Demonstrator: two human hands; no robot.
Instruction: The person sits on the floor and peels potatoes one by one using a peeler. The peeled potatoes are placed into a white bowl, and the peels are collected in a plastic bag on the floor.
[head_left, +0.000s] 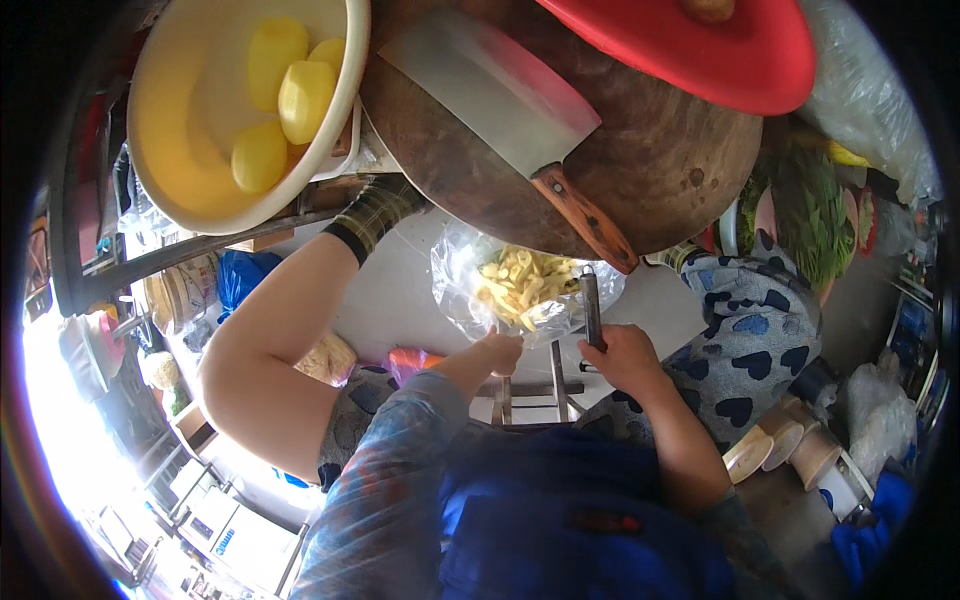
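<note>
My left hand (504, 354) has its fingertips closed at the near rim of a clear plastic bag (455, 274) and seems to pinch it. Pale yellow peelings (525, 281) fill the bag, which lies open below the chopping board's edge. My right hand (628, 361) grips a dark-handled peeler (591, 304), its handle pointing away from me. Fingers partly cover the peeler's lower end. Beyond my hands is a round wooden chopping board (660, 165). A cleaver (495, 97) rests across it, its wooden handle towards me.
A cream-coloured basin (180, 150) at the upper left holds several peeled potatoes (306, 101). The red plastic dish (720, 60) overlaps the board's far right, with a brown item at its top edge. Leafy greens (817, 217) lie on the right. Stacked tubs (784, 442) stand below them.
</note>
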